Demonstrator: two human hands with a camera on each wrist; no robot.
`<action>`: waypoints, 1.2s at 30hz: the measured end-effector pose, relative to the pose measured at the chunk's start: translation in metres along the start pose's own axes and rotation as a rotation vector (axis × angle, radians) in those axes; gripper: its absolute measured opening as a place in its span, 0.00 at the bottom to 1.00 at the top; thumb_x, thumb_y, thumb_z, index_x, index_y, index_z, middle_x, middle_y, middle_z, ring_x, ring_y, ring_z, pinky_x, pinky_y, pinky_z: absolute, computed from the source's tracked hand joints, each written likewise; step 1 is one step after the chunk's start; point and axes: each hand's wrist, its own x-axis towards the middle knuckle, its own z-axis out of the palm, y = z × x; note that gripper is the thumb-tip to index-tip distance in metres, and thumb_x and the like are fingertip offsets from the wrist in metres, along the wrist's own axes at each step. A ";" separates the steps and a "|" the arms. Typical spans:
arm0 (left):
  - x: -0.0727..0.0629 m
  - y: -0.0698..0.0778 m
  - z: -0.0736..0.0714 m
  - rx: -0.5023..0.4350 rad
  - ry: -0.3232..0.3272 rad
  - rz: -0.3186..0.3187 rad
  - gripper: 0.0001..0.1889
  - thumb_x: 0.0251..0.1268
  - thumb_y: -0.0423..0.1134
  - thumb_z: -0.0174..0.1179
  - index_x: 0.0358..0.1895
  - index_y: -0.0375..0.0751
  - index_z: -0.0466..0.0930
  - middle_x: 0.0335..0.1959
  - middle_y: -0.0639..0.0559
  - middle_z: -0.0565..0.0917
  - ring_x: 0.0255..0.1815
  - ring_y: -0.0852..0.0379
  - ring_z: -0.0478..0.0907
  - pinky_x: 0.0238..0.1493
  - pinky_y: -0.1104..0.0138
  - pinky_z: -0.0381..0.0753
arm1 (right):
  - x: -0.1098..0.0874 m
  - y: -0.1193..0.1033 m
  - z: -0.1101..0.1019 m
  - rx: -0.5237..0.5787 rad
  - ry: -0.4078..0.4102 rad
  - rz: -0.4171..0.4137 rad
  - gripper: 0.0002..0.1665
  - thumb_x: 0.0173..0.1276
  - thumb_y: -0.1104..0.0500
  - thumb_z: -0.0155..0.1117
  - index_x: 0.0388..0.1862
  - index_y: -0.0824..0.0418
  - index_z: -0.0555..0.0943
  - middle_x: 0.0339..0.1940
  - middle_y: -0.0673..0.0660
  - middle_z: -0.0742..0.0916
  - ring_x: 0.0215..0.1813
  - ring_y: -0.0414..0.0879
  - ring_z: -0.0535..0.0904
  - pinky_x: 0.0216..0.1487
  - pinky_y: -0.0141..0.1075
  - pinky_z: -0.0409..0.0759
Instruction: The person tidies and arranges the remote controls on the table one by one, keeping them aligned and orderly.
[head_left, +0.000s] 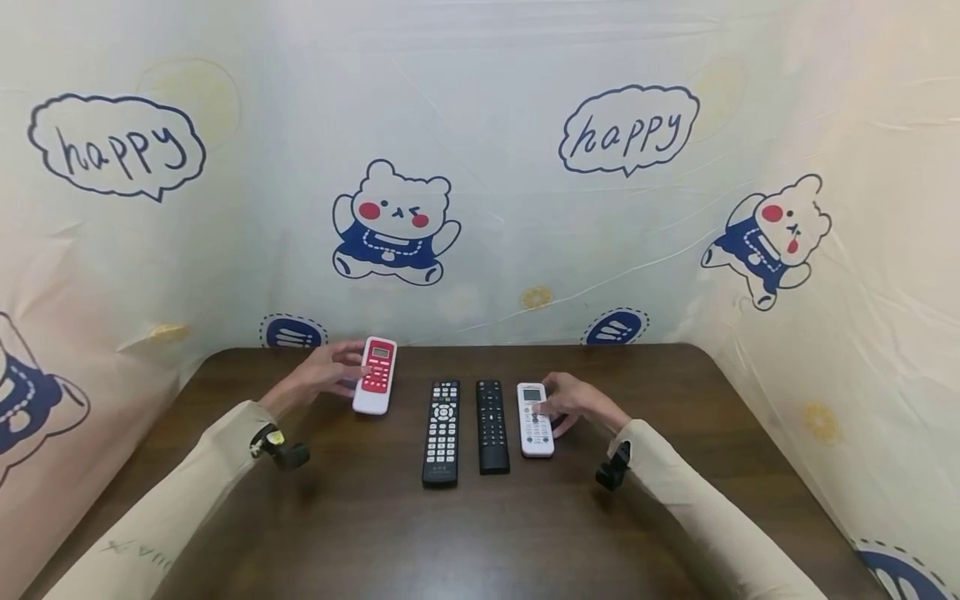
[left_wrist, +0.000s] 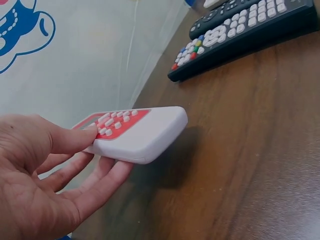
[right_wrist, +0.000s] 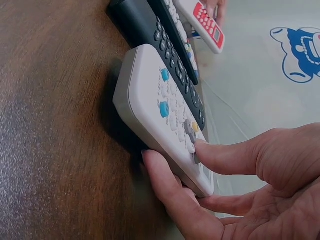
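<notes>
My left hand (head_left: 330,369) grips a white remote control with a red button panel (head_left: 376,377), thumb on its face and fingers beneath; the left wrist view shows this remote (left_wrist: 145,137) raised off the table. On the right, my right hand (head_left: 573,400) pinches a white remote control with a small screen (head_left: 536,421). The right wrist view has the thumb on the buttons of this remote (right_wrist: 150,95) and fingers under its edge, with a shadow below. Two black remotes lie between the hands: a larger one with white buttons (head_left: 441,433) and a slimmer one (head_left: 492,429).
The dark brown wooden table (head_left: 360,533) carries everything. Behind and beside it hangs a pale curtain (head_left: 495,100) printed with bears and "happy" bubbles, meeting the table's far edge. A small black device (head_left: 288,454) hangs at my left wrist and another device (head_left: 615,468) at my right.
</notes>
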 end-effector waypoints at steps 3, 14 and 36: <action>-0.002 -0.001 -0.001 0.017 -0.018 -0.008 0.42 0.76 0.39 0.63 0.84 0.35 0.48 0.76 0.26 0.63 0.64 0.35 0.78 0.51 0.55 0.89 | -0.001 0.000 -0.001 0.002 0.002 -0.004 0.36 0.72 0.64 0.70 0.74 0.69 0.66 0.48 0.69 0.81 0.47 0.58 0.85 0.37 0.42 0.90; -0.008 -0.005 0.003 -0.021 -0.075 -0.014 0.43 0.75 0.40 0.64 0.85 0.36 0.48 0.76 0.25 0.63 0.62 0.38 0.80 0.50 0.55 0.89 | -0.003 -0.001 -0.001 -0.035 0.003 0.000 0.34 0.75 0.66 0.65 0.74 0.72 0.63 0.48 0.70 0.81 0.48 0.60 0.85 0.38 0.44 0.90; -0.036 -0.016 0.022 -0.060 -0.072 -0.038 0.41 0.73 0.33 0.65 0.83 0.38 0.53 0.72 0.26 0.66 0.60 0.37 0.80 0.47 0.53 0.89 | -0.004 -0.006 0.001 -0.074 -0.045 0.003 0.35 0.75 0.64 0.66 0.75 0.70 0.62 0.47 0.68 0.82 0.47 0.59 0.86 0.38 0.44 0.90</action>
